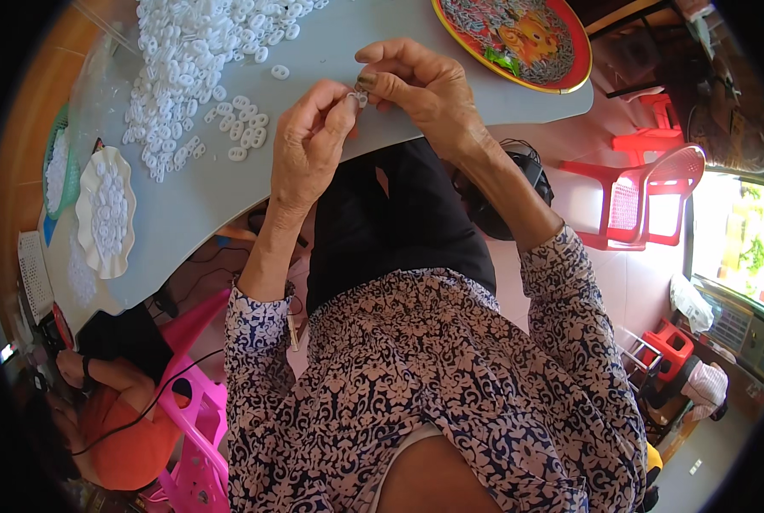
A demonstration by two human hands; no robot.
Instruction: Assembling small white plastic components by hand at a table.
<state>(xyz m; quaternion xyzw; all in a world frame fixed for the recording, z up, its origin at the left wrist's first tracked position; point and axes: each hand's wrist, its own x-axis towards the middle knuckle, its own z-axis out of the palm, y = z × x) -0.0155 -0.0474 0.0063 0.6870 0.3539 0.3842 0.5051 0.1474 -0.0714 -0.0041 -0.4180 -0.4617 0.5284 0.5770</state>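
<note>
Between left hand [307, 147] and right hand [430, 92]: white piece [361, 98]. Left pinched closed on it; right half curled, forefinger raised, hold unclear. Loosened pinch could drop piece toward lap [399, 227]. Left of hands, pile [185, 64]; right, tray [582, 67].

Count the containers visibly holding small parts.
3: red round tray, up and right of the right hand; wavy white dish, left; green basket, just left of that dish. More may be hidden.
</note>
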